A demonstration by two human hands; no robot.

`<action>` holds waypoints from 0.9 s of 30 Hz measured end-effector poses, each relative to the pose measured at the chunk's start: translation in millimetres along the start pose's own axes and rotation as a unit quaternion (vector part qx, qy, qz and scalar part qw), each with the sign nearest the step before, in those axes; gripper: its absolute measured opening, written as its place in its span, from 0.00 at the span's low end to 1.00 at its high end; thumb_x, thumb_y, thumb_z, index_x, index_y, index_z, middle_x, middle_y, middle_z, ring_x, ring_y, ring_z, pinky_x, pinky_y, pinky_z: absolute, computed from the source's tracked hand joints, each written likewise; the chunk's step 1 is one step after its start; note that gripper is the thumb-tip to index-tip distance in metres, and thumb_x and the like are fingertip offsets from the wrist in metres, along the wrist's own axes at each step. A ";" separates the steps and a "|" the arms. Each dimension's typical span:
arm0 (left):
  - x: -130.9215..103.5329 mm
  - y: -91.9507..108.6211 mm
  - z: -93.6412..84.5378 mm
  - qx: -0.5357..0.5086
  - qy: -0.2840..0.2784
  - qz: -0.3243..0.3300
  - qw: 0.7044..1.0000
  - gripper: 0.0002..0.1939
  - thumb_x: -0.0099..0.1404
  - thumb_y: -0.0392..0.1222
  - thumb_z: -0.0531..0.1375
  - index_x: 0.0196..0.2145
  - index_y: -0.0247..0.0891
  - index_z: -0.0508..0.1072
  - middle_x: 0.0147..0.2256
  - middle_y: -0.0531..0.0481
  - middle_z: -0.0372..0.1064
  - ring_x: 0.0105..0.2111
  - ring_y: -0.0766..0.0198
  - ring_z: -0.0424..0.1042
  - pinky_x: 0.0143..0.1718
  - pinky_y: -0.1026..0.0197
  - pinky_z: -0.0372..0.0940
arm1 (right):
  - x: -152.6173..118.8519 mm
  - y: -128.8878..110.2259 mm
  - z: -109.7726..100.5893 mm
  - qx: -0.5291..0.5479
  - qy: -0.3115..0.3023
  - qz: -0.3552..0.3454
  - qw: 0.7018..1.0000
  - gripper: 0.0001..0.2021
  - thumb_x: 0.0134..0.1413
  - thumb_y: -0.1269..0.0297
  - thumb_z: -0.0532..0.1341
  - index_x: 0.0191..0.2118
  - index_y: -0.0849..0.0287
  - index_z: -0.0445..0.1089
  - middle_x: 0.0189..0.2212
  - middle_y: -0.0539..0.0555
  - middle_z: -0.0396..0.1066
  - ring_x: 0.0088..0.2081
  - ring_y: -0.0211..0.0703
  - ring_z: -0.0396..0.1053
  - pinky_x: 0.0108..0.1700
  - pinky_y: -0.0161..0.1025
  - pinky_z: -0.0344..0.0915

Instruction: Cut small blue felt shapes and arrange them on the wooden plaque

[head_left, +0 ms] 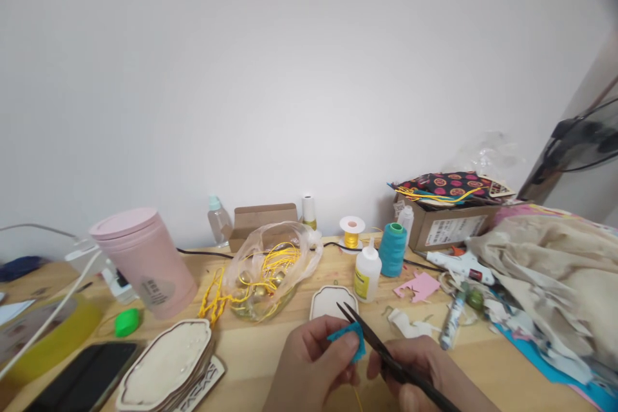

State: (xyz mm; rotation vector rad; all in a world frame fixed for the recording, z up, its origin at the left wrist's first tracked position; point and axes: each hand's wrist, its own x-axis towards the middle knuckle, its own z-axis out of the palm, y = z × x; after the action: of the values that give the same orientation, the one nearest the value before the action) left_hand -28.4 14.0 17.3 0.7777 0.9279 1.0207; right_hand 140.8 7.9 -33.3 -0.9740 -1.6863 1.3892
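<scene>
My left hand [321, 357] pinches a small blue piece of felt-like material [356, 335] between thumb and fingertips. In my right hand [425, 370] is a pair of dark scissors [379, 349], with the blades slightly apart and pointing up and left. The blades lie close beside the blue piece; I cannot tell whether they touch it. A yellow strand [358, 399] hangs below my hands. Just behind them lies a pale scalloped plaque [333, 301], partly covered by my left hand. A glue bottle [367, 273] and a teal thread cone [393, 250] stand beyond.
On the left are a pink tumbler [154, 264], a phone [87, 378] and stacked scalloped plaques [167, 360]. Behind sits a plastic bag [309, 248] with yellow cord. To the right lie pink scraps [419, 286], a glue gun [461, 267], a cardboard box [451, 228] and beige cloth [545, 277].
</scene>
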 end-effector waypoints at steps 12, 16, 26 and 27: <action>3.1 -12.2 8.4 -0.122 -0.005 -0.002 0.992 0.10 0.40 0.39 0.68 0.16 0.31 0.72 0.13 0.55 0.65 0.15 0.74 0.62 0.20 0.71 0.59 | 1.4 -12.1 5.2 0.017 -0.001 -0.029 0.999 0.22 0.42 0.43 0.55 0.31 0.60 0.67 0.18 0.45 0.50 0.20 0.34 0.45 0.19 0.31 0.45; 4.6 -13.0 5.9 -0.119 -0.012 0.001 0.993 0.09 0.41 0.38 0.68 0.17 0.31 0.72 0.13 0.55 0.65 0.14 0.76 0.61 0.18 0.74 0.56 | -0.6 -17.8 5.8 0.019 0.000 -0.018 1.000 0.25 0.40 0.39 0.54 0.29 0.61 0.65 0.17 0.45 0.50 0.21 0.35 0.46 0.19 0.30 0.45; 6.7 -11.8 1.6 -0.108 -0.032 -0.009 0.994 0.10 0.41 0.38 0.67 0.15 0.32 0.70 0.12 0.57 0.62 0.14 0.75 0.59 0.17 0.73 0.55 | 3.1 -17.2 5.3 0.028 -0.016 0.004 0.999 0.25 0.39 0.41 0.57 0.29 0.63 0.65 0.14 0.44 0.49 0.17 0.31 0.45 0.16 0.30 0.43; 6.6 -11.2 1.2 -0.105 -0.032 -0.011 0.994 0.10 0.41 0.38 0.67 0.15 0.32 0.69 0.12 0.57 0.63 0.14 0.75 0.59 0.17 0.73 0.55 | 3.0 -17.9 5.2 0.025 -0.015 0.008 1.000 0.25 0.38 0.41 0.57 0.28 0.63 0.65 0.14 0.44 0.49 0.17 0.31 0.45 0.16 0.29 0.43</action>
State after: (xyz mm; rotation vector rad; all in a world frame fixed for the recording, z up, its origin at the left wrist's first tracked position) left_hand -21.8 16.3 6.2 0.6203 0.7581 1.0494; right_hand 133.1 5.9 -16.2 -0.9449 -1.6607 1.4581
